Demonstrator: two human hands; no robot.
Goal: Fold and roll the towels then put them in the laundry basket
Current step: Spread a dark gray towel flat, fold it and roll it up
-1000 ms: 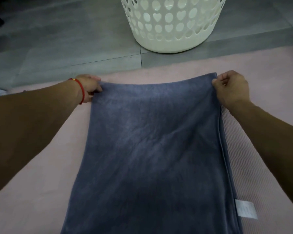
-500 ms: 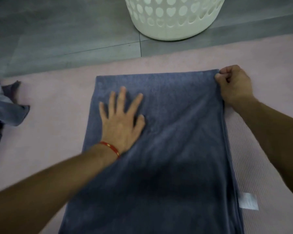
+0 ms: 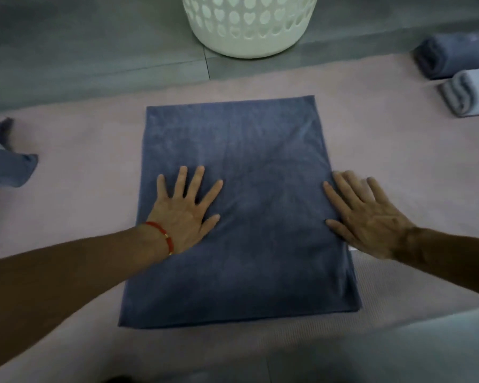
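Observation:
A folded blue-grey towel [image 3: 249, 167] lies flat on the pink mat [image 3: 94, 172] in the middle of the head view. My left hand [image 3: 184, 214], with a red bracelet at the wrist, presses flat on the towel's left half, fingers spread. My right hand [image 3: 368, 217] lies flat with straight fingers on the towel's right edge, partly on the mat. The white laundry basket [image 3: 249, 26] with heart-shaped holes stands on the grey floor just beyond the mat. Two rolled towels, a dark blue one [image 3: 454, 55] and a lighter one [image 3: 470, 95], lie at the far right.
A crumpled blue towel [image 3: 3, 167] lies at the mat's left edge. Grey tiled floor [image 3: 80, 51] stretches behind the mat. A pale surface [image 3: 398, 352] shows at the lower right corner.
My right hand let go of the towel's far right corner and now lies flat lower on its right edge. My left hand slid down the towel toward me. The view widened.

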